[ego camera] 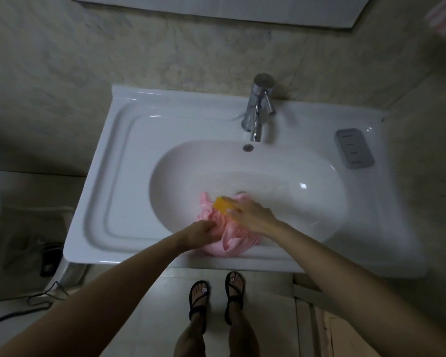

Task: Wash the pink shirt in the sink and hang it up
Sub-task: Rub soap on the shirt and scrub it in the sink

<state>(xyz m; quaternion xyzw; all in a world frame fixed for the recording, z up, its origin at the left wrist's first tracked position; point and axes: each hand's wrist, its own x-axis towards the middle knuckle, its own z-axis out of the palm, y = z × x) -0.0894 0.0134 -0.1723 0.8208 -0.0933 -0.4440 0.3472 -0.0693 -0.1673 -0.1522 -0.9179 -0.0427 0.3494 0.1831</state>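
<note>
From my remote seat I look down on a white sink [129, 176] set against a tiled wall. The pink shirt [232, 238] lies bunched and wet at the near edge of the basin, with part of it draped over the front rim. My left hand [200, 231] has its fingers curled into the left side of the bundle, pinching a fold of cloth. My right hand [252, 215] lies on top of the shirt, its fingers wrapped round a yellow soap bar [223, 204] that is pressed against the fabric; one end of the bar sticks out beyond the fingertips. At the far edge of the sink stands a chrome faucet [259, 106], its spout above the overflow hole [248, 147]. A grey soap dish [354, 148] sits near the far right corner of the sink top, well apart from the shirt. Below the front edge I see two feet in black sandals [198, 302] on the floor, and a dark cable [41, 300] trails across the floor to the left.
</note>
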